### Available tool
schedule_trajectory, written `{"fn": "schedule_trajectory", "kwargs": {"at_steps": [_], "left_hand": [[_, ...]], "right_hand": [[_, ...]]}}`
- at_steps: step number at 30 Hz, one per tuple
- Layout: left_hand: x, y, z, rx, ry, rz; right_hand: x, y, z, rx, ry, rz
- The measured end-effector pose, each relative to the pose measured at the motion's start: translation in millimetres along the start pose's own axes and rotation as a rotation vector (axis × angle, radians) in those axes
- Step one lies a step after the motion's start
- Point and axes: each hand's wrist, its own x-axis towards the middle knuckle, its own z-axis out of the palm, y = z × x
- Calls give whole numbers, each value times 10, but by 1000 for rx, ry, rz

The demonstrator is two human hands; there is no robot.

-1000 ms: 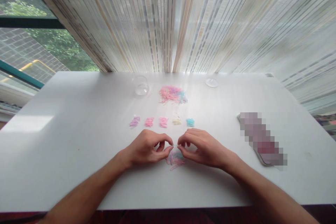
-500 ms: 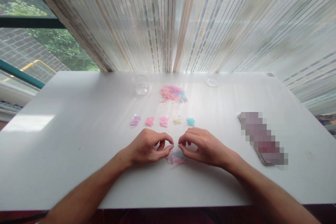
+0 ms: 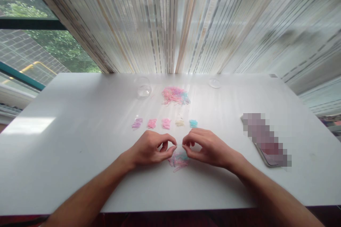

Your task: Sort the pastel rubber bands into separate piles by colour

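My left hand and my right hand face each other over the white table, thumb and forefinger pinched on both. A narrow gap separates the fingertips, and whatever sits in the pinches is too small to make out. Just below the fingertips lies a loose pile of pastel strands that look like small elastic bands, partly hidden. Beyond my hands runs a row of small sorted heaps: purple, coral pink, light pink, pale yellow and turquoise.
A larger mixed pile lies farther back. Left of it stands a clear round container, and to its right a clear lid-like disc. A phone-like object, blurred out, rests at the right. Striped curtains hang behind the table.
My right hand has shifted slightly to the right, so the gap between the fingertips is a little wider. My left hand has barely moved.
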Motion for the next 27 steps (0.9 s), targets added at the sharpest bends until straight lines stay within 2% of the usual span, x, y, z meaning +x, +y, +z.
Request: {"fn": "schedule_trajectory", "kwargs": {"at_steps": [3,7,10,14,27], "left_hand": [[-4,-13,-6,24,1,-4],[-3,-21,-16,92,18,32],[-6,-22,-16,115,9,51],[-11,-24,-15,130,12,60],[-4,-36,-9,105,-2,46]], "right_hand": [[1,59,-116,-21,22,21],[-19,218,-308,-99,114,141],[-39,347,-377,-150,106,225],[-51,440,-362,-167,63,283],[-49,458,-333,-258,53,284]]}}
